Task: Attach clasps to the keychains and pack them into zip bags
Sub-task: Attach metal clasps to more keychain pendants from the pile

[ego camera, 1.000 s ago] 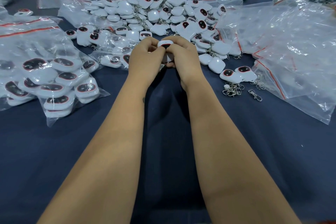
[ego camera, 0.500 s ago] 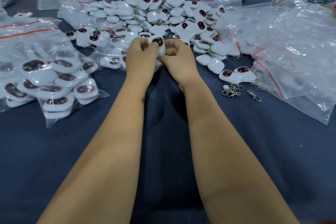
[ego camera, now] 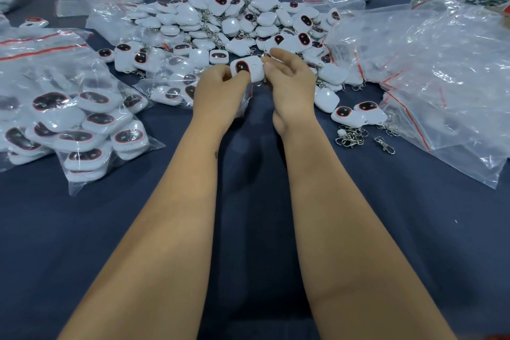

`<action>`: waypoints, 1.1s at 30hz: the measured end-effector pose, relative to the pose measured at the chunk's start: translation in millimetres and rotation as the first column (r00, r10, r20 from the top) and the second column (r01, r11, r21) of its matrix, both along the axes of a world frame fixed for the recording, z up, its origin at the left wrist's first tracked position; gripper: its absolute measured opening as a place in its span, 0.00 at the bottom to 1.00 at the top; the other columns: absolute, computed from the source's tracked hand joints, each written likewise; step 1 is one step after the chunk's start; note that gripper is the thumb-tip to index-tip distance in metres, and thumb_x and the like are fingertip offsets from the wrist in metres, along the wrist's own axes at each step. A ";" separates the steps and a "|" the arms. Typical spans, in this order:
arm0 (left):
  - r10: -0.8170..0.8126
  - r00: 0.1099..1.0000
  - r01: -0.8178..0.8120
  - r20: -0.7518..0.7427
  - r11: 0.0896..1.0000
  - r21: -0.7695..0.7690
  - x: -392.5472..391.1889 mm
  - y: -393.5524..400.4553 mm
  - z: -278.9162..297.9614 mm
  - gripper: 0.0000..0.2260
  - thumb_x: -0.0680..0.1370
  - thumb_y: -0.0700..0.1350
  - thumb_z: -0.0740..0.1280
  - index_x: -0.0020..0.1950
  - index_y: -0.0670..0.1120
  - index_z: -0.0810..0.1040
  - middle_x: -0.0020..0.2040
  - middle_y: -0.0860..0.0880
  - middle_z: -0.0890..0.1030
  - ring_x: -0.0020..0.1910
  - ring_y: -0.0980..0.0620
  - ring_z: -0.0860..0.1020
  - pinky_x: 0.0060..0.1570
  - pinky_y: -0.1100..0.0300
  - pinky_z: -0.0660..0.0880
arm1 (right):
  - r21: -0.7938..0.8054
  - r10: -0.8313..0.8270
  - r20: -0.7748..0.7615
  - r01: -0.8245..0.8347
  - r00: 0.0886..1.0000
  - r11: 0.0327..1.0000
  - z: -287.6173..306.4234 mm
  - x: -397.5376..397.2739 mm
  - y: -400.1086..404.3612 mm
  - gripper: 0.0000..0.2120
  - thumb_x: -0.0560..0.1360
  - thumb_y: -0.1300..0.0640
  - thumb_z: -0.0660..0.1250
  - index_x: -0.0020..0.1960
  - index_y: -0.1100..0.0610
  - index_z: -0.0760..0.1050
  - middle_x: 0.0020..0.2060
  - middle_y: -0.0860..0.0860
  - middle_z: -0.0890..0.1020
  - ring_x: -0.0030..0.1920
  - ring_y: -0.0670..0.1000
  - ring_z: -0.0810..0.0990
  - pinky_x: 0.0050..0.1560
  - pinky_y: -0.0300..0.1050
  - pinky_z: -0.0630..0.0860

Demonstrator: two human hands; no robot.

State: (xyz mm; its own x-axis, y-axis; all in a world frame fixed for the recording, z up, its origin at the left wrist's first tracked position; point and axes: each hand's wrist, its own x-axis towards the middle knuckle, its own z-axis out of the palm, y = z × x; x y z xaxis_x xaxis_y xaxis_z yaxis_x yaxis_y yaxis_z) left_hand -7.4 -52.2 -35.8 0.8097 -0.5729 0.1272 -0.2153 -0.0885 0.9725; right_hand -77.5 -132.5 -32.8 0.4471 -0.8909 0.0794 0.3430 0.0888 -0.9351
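Both hands meet over the dark blue cloth-covered surface, working on one white rounded-square plastic keychain with a dark red-rimmed oval window. The left hand has its grip closed round the keychain's near edge; the right hand pinches at its far corner, where a bit of metal shows, though whether a clasp is being fitted there is too small to tell.

Judging by the spread, the job is somewhere in the middle. To the left lie clear zip bags with red seal strips, already filled with keychains, so a good share looks packed. Just beyond the hands a big loose heap of white keychains waits, many with chains showing. To the right sits a small cluster of silver metal clasps near a pile of empty clear zip bags. The held keychain is not yet bagged.
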 end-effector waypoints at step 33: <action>0.215 0.966 -0.201 0.146 0.974 -0.108 -1.6 1.3 3.5 0.09 0.75 0.40 0.65 0.51 0.51 0.81 0.42 0.54 0.81 0.42 0.58 0.79 0.45 0.62 0.77 | -0.247 -0.022 -0.358 -0.072 0.933 0.966 -3.9 5.6 13.0 0.08 0.72 0.65 0.71 0.46 0.55 0.75 0.39 0.52 0.82 0.37 0.49 0.81 0.39 0.40 0.78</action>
State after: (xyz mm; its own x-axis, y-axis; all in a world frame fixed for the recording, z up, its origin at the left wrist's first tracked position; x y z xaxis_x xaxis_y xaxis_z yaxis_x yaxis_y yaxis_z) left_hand -9.0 -50.9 -32.3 0.8759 -0.3742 0.3046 -0.3505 -0.0598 0.9346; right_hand -72.0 -119.4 -36.8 0.5094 -0.8504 0.1318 -0.0149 -0.1619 -0.9867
